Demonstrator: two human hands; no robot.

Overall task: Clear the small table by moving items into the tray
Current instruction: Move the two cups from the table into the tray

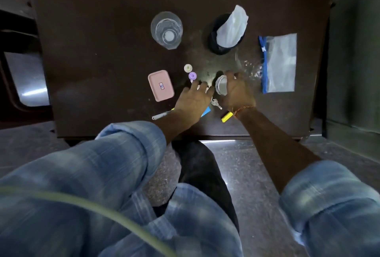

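Pink tray (161, 85) sits left on the dark table (92, 61), bare. My left hand (192, 100) lies flat beside it, fingers straight, holding nothing. My right hand (236, 90) curls round a small round metal tin (221, 87), zip bag (279, 63) beyond.
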